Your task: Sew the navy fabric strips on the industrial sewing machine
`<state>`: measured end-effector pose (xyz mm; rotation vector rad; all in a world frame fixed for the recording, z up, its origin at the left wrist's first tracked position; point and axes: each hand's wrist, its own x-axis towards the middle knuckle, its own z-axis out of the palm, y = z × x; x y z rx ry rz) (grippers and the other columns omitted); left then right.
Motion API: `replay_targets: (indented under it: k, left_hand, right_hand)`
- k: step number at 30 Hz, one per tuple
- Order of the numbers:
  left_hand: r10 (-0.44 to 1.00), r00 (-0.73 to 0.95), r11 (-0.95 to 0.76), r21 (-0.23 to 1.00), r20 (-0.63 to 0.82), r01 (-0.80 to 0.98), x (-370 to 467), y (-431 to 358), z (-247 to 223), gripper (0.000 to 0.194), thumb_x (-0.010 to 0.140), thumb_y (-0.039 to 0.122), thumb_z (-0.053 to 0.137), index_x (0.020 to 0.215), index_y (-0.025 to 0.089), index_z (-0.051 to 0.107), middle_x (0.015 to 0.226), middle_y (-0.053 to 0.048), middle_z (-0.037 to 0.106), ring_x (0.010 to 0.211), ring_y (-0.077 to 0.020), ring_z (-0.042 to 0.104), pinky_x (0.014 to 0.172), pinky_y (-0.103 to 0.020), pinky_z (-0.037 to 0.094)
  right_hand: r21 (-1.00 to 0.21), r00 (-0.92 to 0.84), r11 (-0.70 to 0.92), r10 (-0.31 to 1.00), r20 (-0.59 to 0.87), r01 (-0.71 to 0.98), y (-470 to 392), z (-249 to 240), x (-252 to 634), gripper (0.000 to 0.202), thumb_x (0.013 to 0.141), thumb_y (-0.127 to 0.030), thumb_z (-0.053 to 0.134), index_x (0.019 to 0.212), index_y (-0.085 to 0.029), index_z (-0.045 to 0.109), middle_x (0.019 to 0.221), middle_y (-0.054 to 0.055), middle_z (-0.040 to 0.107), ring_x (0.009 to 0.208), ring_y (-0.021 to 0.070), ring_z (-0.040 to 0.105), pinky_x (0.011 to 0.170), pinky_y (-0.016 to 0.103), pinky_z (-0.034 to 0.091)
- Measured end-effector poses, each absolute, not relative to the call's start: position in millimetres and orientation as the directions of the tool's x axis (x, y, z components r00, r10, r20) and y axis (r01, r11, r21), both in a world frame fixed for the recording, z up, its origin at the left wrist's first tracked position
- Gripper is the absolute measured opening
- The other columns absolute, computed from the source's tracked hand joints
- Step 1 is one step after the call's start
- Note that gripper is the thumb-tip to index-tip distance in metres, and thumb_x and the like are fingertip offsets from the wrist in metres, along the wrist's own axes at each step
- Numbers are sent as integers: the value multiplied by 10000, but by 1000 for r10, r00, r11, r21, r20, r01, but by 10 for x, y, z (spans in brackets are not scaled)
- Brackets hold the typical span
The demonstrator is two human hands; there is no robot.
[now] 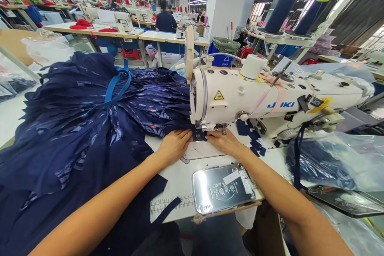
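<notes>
My left hand (pixel 175 144) is at the left of the sewing machine's needle area, its fingers closed together on the edge of dark navy fabric (pixel 171 122). On the other side, my right hand (pixel 225 143) pinches at the right edge of a small dark piece (pixel 198 134) with faint pale marks. That piece lies flat between my fingertips under the head of the white sewing machine (pixel 228 96). The machine head partly hides the needle. A big heap of navy garments (pixel 72 128), tied with a blue strap (pixel 118 84), spreads left of my left hand.
A shiny metal tin lid (pixel 222 188) lies at the front table edge beside a printed ruler strip (pixel 171 204). Small navy scraps (pixel 256 142) are scattered right of the needle. Clear plastic bags (pixel 339 160) lie at right. Thread cones (pixel 277 12) stand behind; a person (pixel 166 18) sits farther back.
</notes>
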<state>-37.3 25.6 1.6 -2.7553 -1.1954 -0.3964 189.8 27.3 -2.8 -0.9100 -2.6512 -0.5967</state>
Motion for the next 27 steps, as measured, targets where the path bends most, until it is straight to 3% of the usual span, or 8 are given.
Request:
replay_targets:
  k: [4, 8, 14, 18, 23, 27]
  left_hand:
    - [739, 629, -647, -8, 239, 763, -358, 286, 2, 380, 844, 225, 398, 1194, 115, 498, 1163, -110, 589, 1038, -238, 546, 892, -372, 425]
    - [736, 638, -648, -35, 226, 761, -355, 307, 11, 372, 849, 239, 386, 1188, 144, 508, 1173, -93, 581, 1010, -243, 545, 864, -376, 415]
    - [723, 657, -664, -48, 213, 747, -355, 332, 45, 375, 848, 227, 381, 1185, 123, 510, 1198, -102, 560, 1038, -263, 515, 865, -397, 403]
    - [734, 645, -652, -49, 213, 757, -347, 323, 62, 370, 846, 230, 385, 1178, 124, 509, 1155, -98, 582, 992, -260, 531, 848, -398, 406]
    - [750, 630, -635, -46, 199, 771, -333, 301, 66, 359, 846, 223, 387, 1167, 116, 509, 1088, -100, 611, 930, -246, 559, 829, -389, 411]
    - [758, 623, -627, -47, 195, 778, -323, 298, 59, 347, 849, 224, 386, 1155, 124, 516, 1061, -99, 621, 925, -239, 566, 835, -387, 406]
  right_hand:
    - [130, -699, 736, 549, 458, 664, 333, -92, 1933, 269, 889, -197, 414, 867, -188, 682, 822, 59, 677, 750, 169, 584, 717, 320, 419]
    - [35, -589, 642, 680, 438, 766, 417, -164, 1884, 259, 877, -247, 441, 823, -191, 688, 710, 62, 662, 724, 184, 584, 732, 341, 435]
    - [40, -429, 451, 812, 396, 892, 474, -235, 1737, 293, 891, -231, 384, 898, -163, 668, 772, 112, 666, 740, 221, 588, 716, 398, 472]
    - [35, -472, 498, 796, 379, 867, 422, -238, 1721, 297, 900, -231, 378, 946, -200, 669, 780, 82, 678, 728, 213, 591, 696, 368, 475]
    - [-54, -442, 508, 793, 419, 860, 404, -300, 1727, 237, 863, -302, 483, 950, -202, 679, 839, 67, 682, 821, 218, 592, 749, 331, 453]
    - [-37, -434, 504, 776, 457, 863, 389, -320, 1721, 229, 853, -314, 500, 950, -210, 679, 863, 70, 673, 869, 219, 579, 801, 330, 418]
